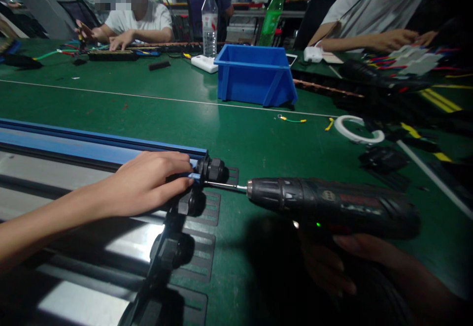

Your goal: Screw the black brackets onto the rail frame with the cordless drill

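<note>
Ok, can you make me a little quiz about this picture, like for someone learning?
1. True or false: the right hand holds a drill.
2. What colour is the bin? A red, B blue, C yellow.
3. Fill in: the left hand rests at the end of the long blue ____.

Key: 1 true. 2 B. 3 rail. The drill's bit points at the black knob by the left hand's fingertips.

Bin (254, 77) behind drill (332, 205), bottle (209, 20) beyond.
</note>
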`<state>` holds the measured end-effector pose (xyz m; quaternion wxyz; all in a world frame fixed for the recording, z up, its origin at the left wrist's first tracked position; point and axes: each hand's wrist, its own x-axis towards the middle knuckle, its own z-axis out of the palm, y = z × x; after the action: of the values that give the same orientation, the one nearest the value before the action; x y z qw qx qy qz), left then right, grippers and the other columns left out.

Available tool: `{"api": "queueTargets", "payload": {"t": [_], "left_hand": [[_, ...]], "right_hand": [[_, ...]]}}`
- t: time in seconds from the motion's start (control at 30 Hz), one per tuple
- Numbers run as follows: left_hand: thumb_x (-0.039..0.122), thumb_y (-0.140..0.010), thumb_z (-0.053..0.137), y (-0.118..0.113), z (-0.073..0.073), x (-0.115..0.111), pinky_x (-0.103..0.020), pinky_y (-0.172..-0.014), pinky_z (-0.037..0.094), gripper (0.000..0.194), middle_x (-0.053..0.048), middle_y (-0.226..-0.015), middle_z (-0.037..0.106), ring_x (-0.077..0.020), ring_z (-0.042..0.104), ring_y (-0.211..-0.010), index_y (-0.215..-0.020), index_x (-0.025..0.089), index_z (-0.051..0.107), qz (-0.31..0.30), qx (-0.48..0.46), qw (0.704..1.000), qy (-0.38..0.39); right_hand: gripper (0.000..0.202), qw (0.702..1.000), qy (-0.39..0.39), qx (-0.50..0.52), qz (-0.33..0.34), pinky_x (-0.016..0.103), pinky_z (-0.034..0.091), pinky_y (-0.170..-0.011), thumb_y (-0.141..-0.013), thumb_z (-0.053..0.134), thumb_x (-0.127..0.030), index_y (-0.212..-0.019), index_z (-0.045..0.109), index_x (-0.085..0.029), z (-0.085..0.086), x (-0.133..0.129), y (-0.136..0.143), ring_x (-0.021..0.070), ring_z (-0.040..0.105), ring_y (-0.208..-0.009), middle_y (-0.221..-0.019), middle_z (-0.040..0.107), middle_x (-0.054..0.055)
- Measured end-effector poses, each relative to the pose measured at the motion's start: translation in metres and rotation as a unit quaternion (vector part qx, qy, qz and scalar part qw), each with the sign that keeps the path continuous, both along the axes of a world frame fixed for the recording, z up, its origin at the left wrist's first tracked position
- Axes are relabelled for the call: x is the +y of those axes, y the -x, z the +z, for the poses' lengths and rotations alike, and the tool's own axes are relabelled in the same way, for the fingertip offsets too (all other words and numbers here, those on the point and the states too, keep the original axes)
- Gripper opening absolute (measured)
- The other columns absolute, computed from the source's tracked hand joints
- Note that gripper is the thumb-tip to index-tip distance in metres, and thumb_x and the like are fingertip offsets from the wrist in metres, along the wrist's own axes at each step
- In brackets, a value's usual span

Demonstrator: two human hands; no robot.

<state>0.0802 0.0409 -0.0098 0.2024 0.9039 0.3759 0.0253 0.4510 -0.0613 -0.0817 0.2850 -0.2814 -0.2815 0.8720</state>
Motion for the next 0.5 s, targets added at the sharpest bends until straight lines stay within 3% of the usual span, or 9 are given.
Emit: {"api": "queueTargets", "payload": {"t": [0.13, 0.4, 0.5], "left_hand": [[0.035, -0.105, 0.04, 0.0, 0.0, -0.001, -0.032, -0.084, 0.047, 0.032, -0.005, -0.104, 0.069, -0.0229, 0.064, -0.098, -0.107, 0.019, 0.068, 0.002, 0.003, 1.0, -0.001], [0.035, -0.103, 0.044, -0.001, 0.0, 0.0, -0.03, -0.079, 0.046, 0.027, -0.003, -0.097, 0.066, -0.0219, 0.063, -0.092, -0.1, 0.019, 0.066, 0.015, 0.017, 1.0, 0.0], [0.035, -0.103, 0.045, -0.002, 0.0, 0.0, -0.03, -0.077, 0.045, 0.027, -0.003, -0.093, 0.065, -0.0214, 0.062, -0.089, -0.094, 0.018, 0.064, 0.017, 0.017, 1.0, 0.0]], "right_hand": [[0.034, 0.998, 0.02, -0.055, -0.026, 0.035, 0.047, -0.065, -0.082, 0.074, -0.05, -0.084, 0.072, -0.016, 0.011, 0.0, 0.003, 0.0188, 0.057, -0.063, -0.072, 0.057, 0.004], [0.035, 0.998, 0.021, -0.056, 0.018, 0.034, 0.048, -0.064, -0.086, 0.068, -0.053, -0.092, 0.071, -0.019, 0.005, 0.004, -0.008, 0.0212, 0.061, -0.063, -0.073, 0.065, 0.007], [0.043, 0.997, -0.021, -0.056, 0.043, 0.033, 0.047, -0.063, -0.086, 0.066, -0.058, -0.089, 0.072, -0.016, 0.006, 0.011, -0.007, 0.022, 0.063, -0.062, -0.069, 0.063, 0.006]]}}
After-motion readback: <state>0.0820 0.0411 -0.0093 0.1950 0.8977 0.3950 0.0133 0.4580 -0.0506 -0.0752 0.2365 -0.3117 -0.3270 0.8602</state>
